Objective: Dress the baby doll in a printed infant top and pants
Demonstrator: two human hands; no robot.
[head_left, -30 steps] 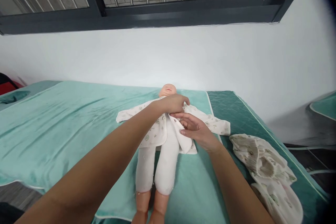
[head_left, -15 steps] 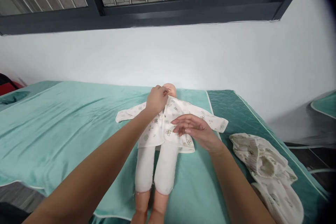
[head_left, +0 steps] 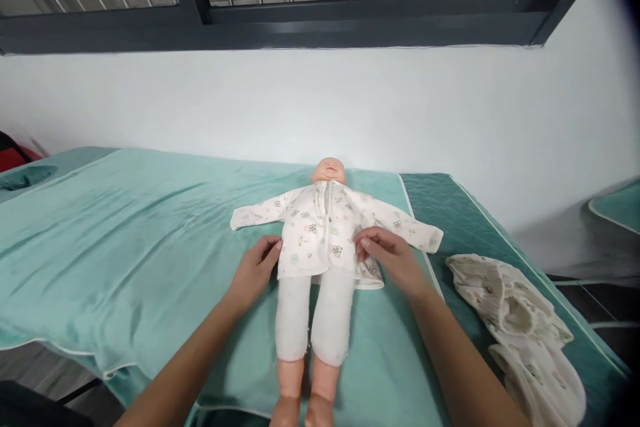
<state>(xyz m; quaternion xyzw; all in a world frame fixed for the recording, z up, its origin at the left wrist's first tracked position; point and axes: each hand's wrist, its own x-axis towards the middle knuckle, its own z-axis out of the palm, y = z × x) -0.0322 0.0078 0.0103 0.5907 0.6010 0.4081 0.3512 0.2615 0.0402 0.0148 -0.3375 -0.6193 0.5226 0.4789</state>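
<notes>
A baby doll (head_left: 329, 169) lies on its back with its head toward the wall and its bare feet toward me. It wears a white printed baby jacket (head_left: 306, 230), both sleeves spread out sideways, and white padded legs (head_left: 293, 317) show below the hem. At the jacket's left side edge, my left hand (head_left: 254, 273) is closed, thumb and fingers pinching the cloth. My right hand (head_left: 393, 259) rests over the jacket's right side, its curled fingers closed on the fabric near the lower front. The fingertips of the right hand are partly hidden.
A light green sheet (head_left: 150, 233) covers the bed under the doll. Crumpled white printed baby clothes (head_left: 520, 327) lie on the darker green quilted cover (head_left: 435, 193) at right. Behind stands a white wall (head_left: 310, 107) below a dark-framed barred window (head_left: 370, 23).
My left hand has moved from the jacket's neck down to its left side edge, uncovering the doll's face. My right hand has shifted slightly outward, with its fingers now curled on the cloth.
</notes>
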